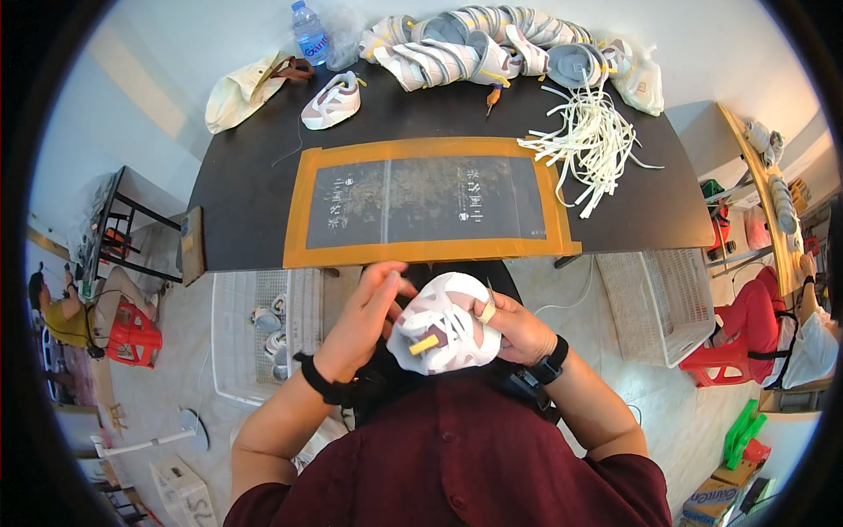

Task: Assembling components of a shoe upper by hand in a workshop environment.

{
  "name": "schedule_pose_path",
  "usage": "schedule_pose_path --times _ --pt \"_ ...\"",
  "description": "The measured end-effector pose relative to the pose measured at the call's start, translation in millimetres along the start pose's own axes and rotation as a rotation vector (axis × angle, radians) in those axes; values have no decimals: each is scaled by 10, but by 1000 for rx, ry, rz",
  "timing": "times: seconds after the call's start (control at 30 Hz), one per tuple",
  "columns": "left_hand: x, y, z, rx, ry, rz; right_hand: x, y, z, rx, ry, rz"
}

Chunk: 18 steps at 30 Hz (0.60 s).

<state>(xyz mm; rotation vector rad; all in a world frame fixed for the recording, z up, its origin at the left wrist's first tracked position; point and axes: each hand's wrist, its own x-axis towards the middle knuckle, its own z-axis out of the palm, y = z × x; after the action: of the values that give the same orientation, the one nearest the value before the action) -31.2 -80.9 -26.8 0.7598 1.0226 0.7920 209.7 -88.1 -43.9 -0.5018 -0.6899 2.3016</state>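
Note:
A white and pale pink shoe upper [450, 323] with white laces and a yellow tab is held above my lap, just past the table's near edge. My right hand [520, 332] grips its right side, the thumb pressing on the outside; a yellowish band wraps that thumb. A thin dark sliver shows beside this thumb, too small to make out. Next to the upper's left side is my left hand [362, 323], its fingers loosely stretched and apart. The upper partly hides those fingertips, and I cannot tell whether they touch it.
An orange-taped mat [303, 206] lies on the dark table [237, 193]. Beyond it are stacked shoe uppers [439, 61], a single upper [332, 101], an orange-handled tool [493, 98] and white laces [588, 132]. White crates [230, 334] flank my lap. Other people sit at both sides.

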Motion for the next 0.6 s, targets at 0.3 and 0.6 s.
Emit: schedule_pose_path --times 0.3,0.6 --pt "-450 74 298 1164 6 765 83 269 -12 -7 4 77" --pt "-579 -188 124 1080 103 582 355 440 -125 257 -33 269"
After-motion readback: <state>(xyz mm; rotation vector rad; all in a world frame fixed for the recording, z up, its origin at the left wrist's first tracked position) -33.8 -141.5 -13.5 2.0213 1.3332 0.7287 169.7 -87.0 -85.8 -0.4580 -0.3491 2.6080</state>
